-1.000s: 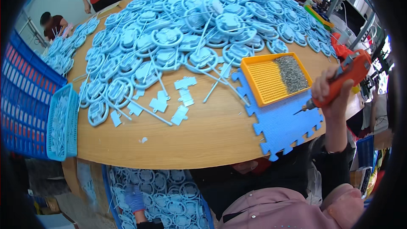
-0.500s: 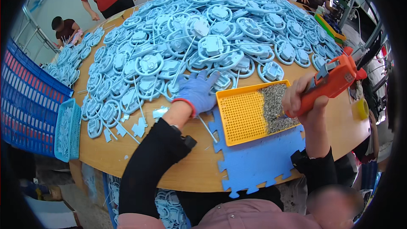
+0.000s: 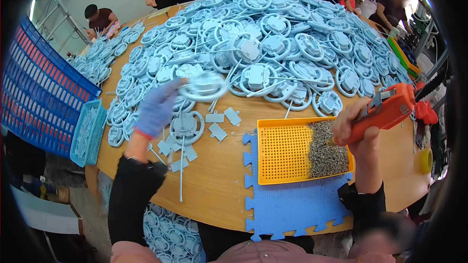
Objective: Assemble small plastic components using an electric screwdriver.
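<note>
Pale blue plastic wheel part (image 3: 202,86) hangs from your gloved left hand (image 3: 157,108), lifted just above the heap (image 3: 273,44) — the picture blurs there, so how firmly your fingers have closed on its rim is hard to tell. A loose pinch could drop it back among the others. Your right hand (image 3: 353,124) is wrapped tight around the orange screwdriver (image 3: 385,112), tip down in the screws (image 3: 325,150) — a careless lift could scatter them off the yellow tray (image 3: 282,153).
</note>
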The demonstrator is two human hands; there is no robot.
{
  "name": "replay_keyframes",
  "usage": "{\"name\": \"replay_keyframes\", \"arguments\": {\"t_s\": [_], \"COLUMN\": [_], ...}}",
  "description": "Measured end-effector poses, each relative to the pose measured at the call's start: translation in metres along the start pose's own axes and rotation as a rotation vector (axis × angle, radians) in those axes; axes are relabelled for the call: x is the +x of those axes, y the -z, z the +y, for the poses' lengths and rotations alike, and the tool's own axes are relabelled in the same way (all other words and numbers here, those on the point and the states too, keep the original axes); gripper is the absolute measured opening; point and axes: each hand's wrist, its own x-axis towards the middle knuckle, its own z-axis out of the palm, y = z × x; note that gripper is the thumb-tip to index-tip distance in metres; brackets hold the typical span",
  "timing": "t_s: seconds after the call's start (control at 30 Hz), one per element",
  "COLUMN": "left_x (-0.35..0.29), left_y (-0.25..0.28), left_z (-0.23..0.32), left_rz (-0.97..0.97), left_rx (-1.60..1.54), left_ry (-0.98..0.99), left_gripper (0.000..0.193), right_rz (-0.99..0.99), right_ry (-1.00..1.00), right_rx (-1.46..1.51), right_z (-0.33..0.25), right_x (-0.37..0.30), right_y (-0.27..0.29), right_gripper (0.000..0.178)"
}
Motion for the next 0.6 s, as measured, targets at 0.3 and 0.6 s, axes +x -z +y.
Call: {"name": "replay_keyframes", "arguments": {"t_s": [0.3,0.6], "left_x": [0.028,0.100], "left_y": [-0.040,-0.141], "left_z": [0.046,0.038], "left_rz": [-0.130,-0.284], "left_rx": [0.525,0.650], "left_ry": [-0.442,-0.418], "left_gripper": [0.064,0.064], "right_rz": [0.030,0.017], "right_ry": [-0.038,0.065], "right_rx": [0.031,0.234], "right_z": [0.008,0.038], "right_x": [0.004,0.017], "right_y": [-0.003,-0.047], "right_gripper": [0.059,0.046]}}
